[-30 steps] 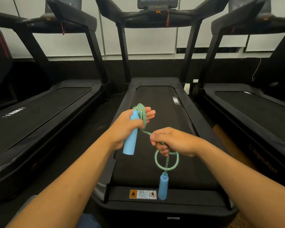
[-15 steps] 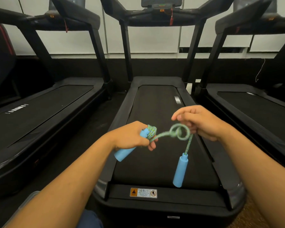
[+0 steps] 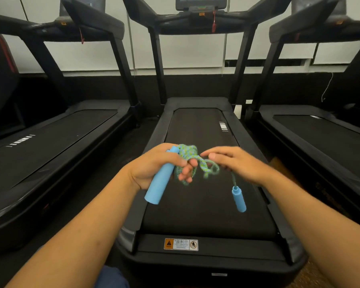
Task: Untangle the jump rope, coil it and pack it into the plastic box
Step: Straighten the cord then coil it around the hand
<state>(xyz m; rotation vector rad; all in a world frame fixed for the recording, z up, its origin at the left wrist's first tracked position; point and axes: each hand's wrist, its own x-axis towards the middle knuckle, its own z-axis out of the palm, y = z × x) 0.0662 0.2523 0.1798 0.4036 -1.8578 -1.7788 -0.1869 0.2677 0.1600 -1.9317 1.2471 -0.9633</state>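
i see both hands over the middle treadmill (image 3: 197, 217), above its belt. my left hand (image 3: 154, 166) is closed around one blue handle (image 3: 161, 176) with green rope (image 3: 188, 155) bunched at its fingers. my right hand (image 3: 236, 163) pinches a rope loop, fingers partly spread; the second handle (image 3: 239, 199) dangles below it. the motion is blurred.

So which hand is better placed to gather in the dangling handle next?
Probably the right hand: the dangling handle hangs just below it, while the left hand is already full with the other handle and rope coils.
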